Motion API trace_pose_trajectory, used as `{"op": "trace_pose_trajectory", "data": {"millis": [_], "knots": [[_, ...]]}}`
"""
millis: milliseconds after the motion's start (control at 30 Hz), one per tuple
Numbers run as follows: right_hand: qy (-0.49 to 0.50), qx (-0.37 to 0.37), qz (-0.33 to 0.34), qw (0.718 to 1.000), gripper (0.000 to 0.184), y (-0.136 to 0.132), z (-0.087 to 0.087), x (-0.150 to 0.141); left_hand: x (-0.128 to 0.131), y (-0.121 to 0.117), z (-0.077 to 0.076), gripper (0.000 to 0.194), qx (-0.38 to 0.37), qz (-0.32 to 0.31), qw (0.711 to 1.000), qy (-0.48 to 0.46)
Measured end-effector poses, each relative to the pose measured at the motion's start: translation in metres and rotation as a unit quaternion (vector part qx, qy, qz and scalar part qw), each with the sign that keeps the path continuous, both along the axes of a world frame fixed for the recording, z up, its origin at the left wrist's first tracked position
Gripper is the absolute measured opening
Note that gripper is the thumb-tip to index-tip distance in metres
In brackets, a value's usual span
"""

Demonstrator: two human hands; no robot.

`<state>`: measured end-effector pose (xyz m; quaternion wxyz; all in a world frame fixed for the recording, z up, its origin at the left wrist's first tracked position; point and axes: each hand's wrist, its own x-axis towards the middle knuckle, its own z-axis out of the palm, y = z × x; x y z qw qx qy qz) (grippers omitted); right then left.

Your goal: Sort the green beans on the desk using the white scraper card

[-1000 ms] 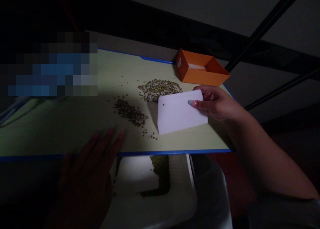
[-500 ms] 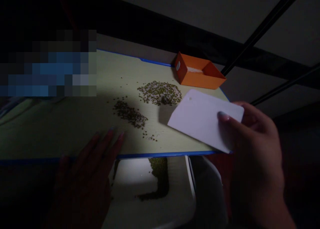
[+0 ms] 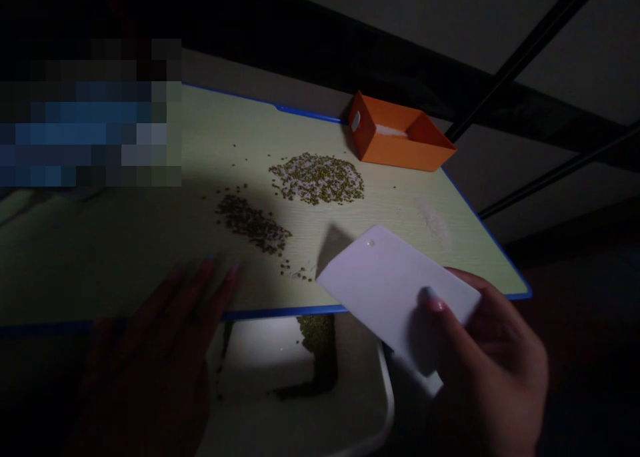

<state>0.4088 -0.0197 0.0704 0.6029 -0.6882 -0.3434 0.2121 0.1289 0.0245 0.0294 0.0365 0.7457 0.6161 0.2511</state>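
Observation:
My right hand (image 3: 493, 357) grips a flat white scraper card (image 3: 395, 290), thumb on top and fingers beneath, over the near edge of the table. A small hole shows near the card's far corner. My left hand (image 3: 165, 330) lies in shadow at the table's near edge, fingers stretched out and holding nothing. Beyond its fingertips is a small heap of greenish-brown beans or seeds (image 3: 253, 224). A larger heap of green beans mixed with white grains (image 3: 320, 179) lies farther back. A few loose beans lie between the card and the smaller heap.
An orange open box (image 3: 400, 152) with white grains inside stands at the table's far edge. A white bin (image 3: 387, 384) below the near edge holds more beans. White powder (image 3: 433, 220) is scattered on the right of the blue-edged table (image 3: 150, 244). A blurred-out area covers the upper left.
My right hand has drawn the white scraper card down and toward me, uncovering the white powder at the right. My left hand has shifted slightly left in view, still flat.

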Motion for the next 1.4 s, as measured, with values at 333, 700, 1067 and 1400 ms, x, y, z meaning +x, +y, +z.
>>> {"op": "trace_pose_trajectory", "data": {"millis": [333, 700, 1067, 1400], "knots": [[0.004, 0.003, 0.015, 1.0, 0.031, 0.007, 0.001, -0.014, -0.002, 0.002, 0.0, 0.072, 0.007, -0.001, 1.0, 0.006], [-0.018, 0.029, -0.064, 0.997, 0.041, 0.016, -0.001, -0.009, -0.002, 0.0, -0.002, 0.067, 0.016, -0.007, 1.0, -0.005], [0.006, 0.04, -0.051, 0.998, 0.04, 0.019, -0.001, -0.011, 0.001, -0.002, 0.01, 0.078, -0.021, -0.007, 1.0, 0.013], [-0.01, 0.033, 0.037, 0.999, 0.027, 0.043, 0.009, -0.015, 0.0, -0.001, 0.004, 0.078, -0.011, -0.004, 1.0, 0.003]]}}
